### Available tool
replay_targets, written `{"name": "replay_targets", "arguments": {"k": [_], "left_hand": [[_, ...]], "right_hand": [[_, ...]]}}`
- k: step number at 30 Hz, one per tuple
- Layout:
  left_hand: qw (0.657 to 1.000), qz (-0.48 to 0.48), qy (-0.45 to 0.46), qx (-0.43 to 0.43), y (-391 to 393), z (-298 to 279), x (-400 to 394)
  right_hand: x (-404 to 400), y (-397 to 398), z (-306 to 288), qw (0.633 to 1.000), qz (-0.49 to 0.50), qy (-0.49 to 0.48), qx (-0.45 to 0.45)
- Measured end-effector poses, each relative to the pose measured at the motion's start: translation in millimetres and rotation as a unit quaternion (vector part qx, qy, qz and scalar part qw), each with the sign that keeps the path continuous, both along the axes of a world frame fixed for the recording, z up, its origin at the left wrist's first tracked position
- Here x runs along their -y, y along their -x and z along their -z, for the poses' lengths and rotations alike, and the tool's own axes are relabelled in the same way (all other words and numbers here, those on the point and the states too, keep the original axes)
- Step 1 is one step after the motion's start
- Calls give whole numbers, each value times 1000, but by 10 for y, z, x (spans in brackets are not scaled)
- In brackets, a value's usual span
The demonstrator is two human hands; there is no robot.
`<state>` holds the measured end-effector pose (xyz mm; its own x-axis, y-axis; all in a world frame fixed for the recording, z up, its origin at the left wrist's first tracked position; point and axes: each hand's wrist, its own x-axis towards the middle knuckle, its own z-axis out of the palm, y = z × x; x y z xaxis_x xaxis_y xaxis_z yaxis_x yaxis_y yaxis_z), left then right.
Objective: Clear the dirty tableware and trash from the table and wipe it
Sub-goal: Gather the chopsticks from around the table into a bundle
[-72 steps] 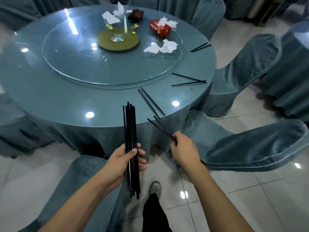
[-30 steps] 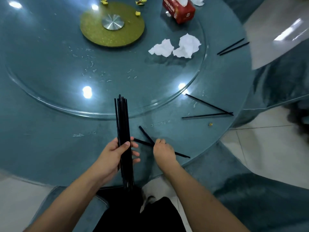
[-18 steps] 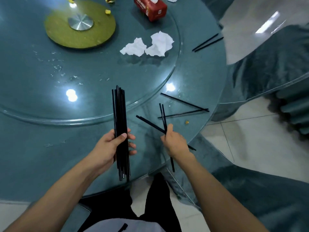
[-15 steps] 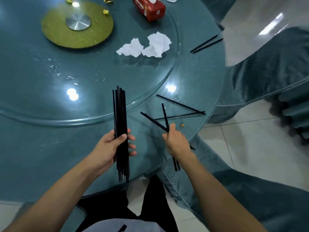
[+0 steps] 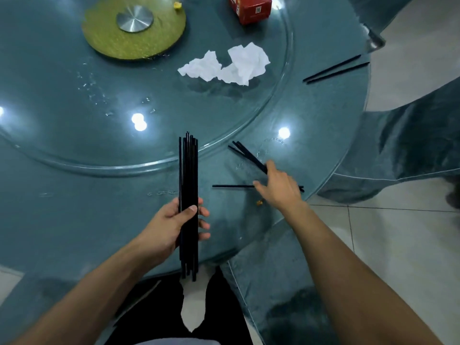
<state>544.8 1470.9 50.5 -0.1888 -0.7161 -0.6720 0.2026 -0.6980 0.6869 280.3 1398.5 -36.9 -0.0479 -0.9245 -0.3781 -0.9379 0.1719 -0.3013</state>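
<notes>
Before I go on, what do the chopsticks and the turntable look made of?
Chopsticks gripped in the left hand: smooth black sticks, probably plastic or lacquered wood; the look leaves it open. Turntable: clear glass, glossy, showing lamp glints, the teal cloth beneath and a see-through rim.

Overhead lamps lit the scene evenly but dimly, with a cool teal cast. Their round white reflections glared off the glass surface (image 5: 62,195), brightest near the turntable's rim (image 5: 249,131). The crumpled napkins (image 5: 229,66) threw soft dark shadows beside them. Wide-angle distortion bowed the edges, and the right hand (image 5: 278,188) was slightly motion-blurred; the tiled floor (image 5: 410,245) looked pale and washed out.
</notes>
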Motion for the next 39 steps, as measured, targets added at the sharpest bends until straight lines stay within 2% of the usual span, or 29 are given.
{"name": "replay_targets", "arguments": {"k": [3, 14, 24, 31, 35, 39], "left_hand": [[1000, -16, -5, 13, 47, 26, -17], [999, -35, -13, 19, 145, 75, -54], [999, -44, 1, 20, 108, 13, -144], [1000, -9, 5, 9, 41, -52, -309], [999, 41, 10, -13, -43, -86, -464], [996, 84, 14, -36, -171, -130, -693]], "right_hand": [[159, 57, 83, 998, -41, -37, -4], [397, 101, 248, 991, -103, -82, -15], [346, 64, 279, 980, -172, -77, -57], [-50, 48, -86, 997, -55, -26, -45], [-593, -49, -333, 998, 32, -3, -58], [-1207, -193, -434, 992, 127, -14, -26]]}}
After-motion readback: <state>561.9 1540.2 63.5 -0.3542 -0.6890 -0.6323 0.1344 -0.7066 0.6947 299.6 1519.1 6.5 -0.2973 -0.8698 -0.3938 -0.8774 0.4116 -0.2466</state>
